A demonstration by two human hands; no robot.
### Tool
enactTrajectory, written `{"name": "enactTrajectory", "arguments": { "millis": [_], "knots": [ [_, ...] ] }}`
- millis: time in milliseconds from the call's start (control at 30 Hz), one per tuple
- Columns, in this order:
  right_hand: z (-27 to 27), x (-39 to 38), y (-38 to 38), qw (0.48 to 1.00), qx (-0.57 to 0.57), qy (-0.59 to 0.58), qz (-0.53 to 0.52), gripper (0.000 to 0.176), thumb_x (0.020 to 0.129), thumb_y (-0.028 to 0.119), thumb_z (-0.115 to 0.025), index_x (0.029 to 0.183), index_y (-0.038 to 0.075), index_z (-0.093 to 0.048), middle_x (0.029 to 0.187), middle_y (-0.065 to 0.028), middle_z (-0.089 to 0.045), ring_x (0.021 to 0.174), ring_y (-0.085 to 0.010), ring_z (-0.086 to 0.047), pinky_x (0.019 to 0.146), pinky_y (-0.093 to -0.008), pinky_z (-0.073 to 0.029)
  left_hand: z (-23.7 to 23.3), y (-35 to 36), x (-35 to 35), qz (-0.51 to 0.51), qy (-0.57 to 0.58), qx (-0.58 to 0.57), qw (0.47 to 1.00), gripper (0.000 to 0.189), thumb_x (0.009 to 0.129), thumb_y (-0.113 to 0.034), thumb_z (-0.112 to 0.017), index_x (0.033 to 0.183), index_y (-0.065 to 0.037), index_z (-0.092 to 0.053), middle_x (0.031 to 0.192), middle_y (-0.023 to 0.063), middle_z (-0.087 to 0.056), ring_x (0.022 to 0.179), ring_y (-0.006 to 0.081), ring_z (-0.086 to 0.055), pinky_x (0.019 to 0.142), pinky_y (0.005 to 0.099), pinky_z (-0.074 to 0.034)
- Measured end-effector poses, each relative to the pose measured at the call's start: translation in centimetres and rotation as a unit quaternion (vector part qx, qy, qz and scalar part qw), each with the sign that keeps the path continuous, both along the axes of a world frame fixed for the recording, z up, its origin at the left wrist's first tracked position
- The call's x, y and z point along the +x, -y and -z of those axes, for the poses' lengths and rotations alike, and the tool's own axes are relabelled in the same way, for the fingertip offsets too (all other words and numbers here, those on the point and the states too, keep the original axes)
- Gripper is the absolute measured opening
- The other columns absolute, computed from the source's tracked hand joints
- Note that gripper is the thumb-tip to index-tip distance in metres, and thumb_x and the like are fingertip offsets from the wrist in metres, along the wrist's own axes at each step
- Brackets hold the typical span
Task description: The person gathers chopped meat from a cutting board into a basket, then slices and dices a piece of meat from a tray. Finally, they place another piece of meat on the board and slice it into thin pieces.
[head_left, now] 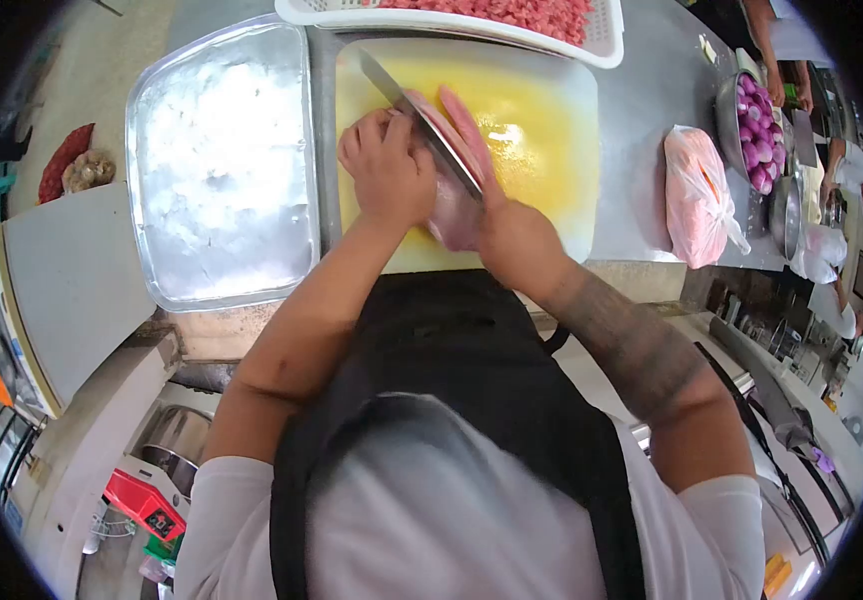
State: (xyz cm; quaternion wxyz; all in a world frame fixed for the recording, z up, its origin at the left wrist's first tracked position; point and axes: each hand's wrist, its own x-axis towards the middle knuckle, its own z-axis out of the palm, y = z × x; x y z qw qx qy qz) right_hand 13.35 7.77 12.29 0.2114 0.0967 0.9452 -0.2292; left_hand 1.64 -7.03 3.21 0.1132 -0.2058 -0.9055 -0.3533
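My right hand (pixel 520 243) grips a kitchen knife (pixel 417 117) by its handle, the long blade slanting up and left across a piece of raw pink meat (pixel 455 215). Curled fingers of my left hand (pixel 389 168) press on the meat just left of the blade. A strip of meat (pixel 466 125) lies on the blade's right side, partly separated from the larger piece. Under it all is a cutting board (pixel 567 110), white with a wet yellow surface. My hands cover part of the meat and the knife handle.
A shiny metal tray (pixel 222 170) stands left of the board. Beyond it, a white plastic basket (pixel 604 35) holds chopped meat (pixel 512 12). To the right are a tied plastic bag (pixel 697 195) and a bowl of peeled purple onions (pixel 757 135). Other people stand at far right.
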Motion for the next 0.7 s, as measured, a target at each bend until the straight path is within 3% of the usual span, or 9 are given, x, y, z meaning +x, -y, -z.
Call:
{"name": "enactTrajectory", "arguments": {
  "millis": [33,133,200,233,367,467,567,700],
  "knots": [
    [-0.1,-0.1,0.3,1.000,0.002,-0.005,0.001,0.028,0.091,0.007,-0.060,0.116,-0.003,-0.052,0.083,-0.0281,-0.071,0.081,-0.0475,-0.072,0.072,-0.0578,-0.056,0.0,0.1,0.0,0.004,0.003,-0.005,1.000,0.046,0.085,-0.016,-0.063,0.130,-0.004,-0.065,0.128,0.0209,-0.058,0.123,0.0425,-0.051,0.108,0.0559,-0.036],
    [-1.4,0.4,0.2,1.000,0.005,-0.023,0.004,0.026,0.091,0.008,-0.060,0.114,-0.002,-0.052,0.083,-0.0275,-0.072,0.081,-0.0475,-0.072,0.072,-0.0577,-0.056,-0.4,0.0,0.1,-0.005,0.011,-0.016,1.000,0.043,0.087,-0.017,-0.063,0.128,-0.004,-0.066,0.127,0.0217,-0.058,0.122,0.0422,-0.051,0.108,0.0557,-0.036],
    [-3.0,2.0,-0.2,0.999,-0.010,-0.036,0.010,0.026,0.090,0.007,-0.061,0.113,-0.001,-0.051,0.083,-0.0271,-0.071,0.080,-0.0476,-0.072,0.072,-0.0577,-0.056,0.1,-0.1,-0.2,-0.010,-0.008,0.002,1.000,0.034,0.084,-0.017,-0.064,0.116,-0.007,-0.068,0.122,0.0179,-0.058,0.120,0.0395,-0.051,0.106,0.0544,-0.036],
    [-4.6,3.7,-0.7,1.000,-0.001,-0.016,0.001,0.028,0.090,0.007,-0.062,0.114,0.000,-0.051,0.083,-0.0264,-0.071,0.080,-0.0478,-0.071,0.072,-0.0576,-0.056,0.2,0.0,-0.2,-0.011,-0.015,0.008,1.000,0.030,0.082,-0.017,-0.064,0.110,-0.009,-0.069,0.120,0.0160,-0.058,0.118,0.0381,-0.051,0.106,0.0537,-0.035],
    [-7.8,10.9,-2.7,0.994,0.029,0.109,0.012,0.032,0.088,0.006,-0.064,0.116,0.000,-0.049,0.081,-0.0245,-0.070,0.078,-0.0471,-0.071,0.071,-0.0573,-0.056,0.0,-0.1,0.1,-0.002,-0.003,0.018,1.000,0.029,0.084,-0.017,-0.065,0.112,-0.009,-0.069,0.120,0.0173,-0.058,0.119,0.0390,-0.052,0.106,0.0536,-0.036],
    [-3.3,11.2,-2.4,1.000,0.002,-0.015,0.000,0.030,0.089,0.008,-0.065,0.113,0.000,-0.050,0.082,-0.0246,-0.070,0.077,-0.0458,-0.071,0.070,-0.0567,-0.057,0.6,-0.2,-0.2,-0.001,-0.019,0.013,1.000,0.031,0.086,-0.017,-0.065,0.115,-0.008,-0.069,0.121,0.0186,-0.058,0.119,0.0401,-0.052,0.106,0.0541,-0.036],
    [-0.3,8.6,-1.5,1.000,0.001,-0.026,0.011,0.026,0.090,0.008,-0.063,0.111,0.000,-0.050,0.082,-0.0253,-0.071,0.078,-0.0447,-0.072,0.069,-0.0561,-0.057,1.1,-0.1,-0.7,-0.008,-0.041,0.010,0.999,0.033,0.087,-0.017,-0.064,0.118,-0.007,-0.069,0.122,0.0194,-0.059,0.118,0.0412,-0.052,0.105,0.0548,-0.037],
    [-0.8,8.8,-2.0,0.999,-0.008,-0.048,0.010,0.019,0.093,0.008,-0.057,0.110,0.000,-0.051,0.082,-0.0256,-0.071,0.078,-0.0445,-0.073,0.069,-0.0557,-0.057,0.8,-0.1,-0.5,0.006,-0.027,0.010,1.000,0.032,0.088,-0.017,-0.063,0.119,-0.007,-0.069,0.122,0.0197,-0.059,0.118,0.0416,-0.052,0.104,0.0550,-0.038]
  ]
}}
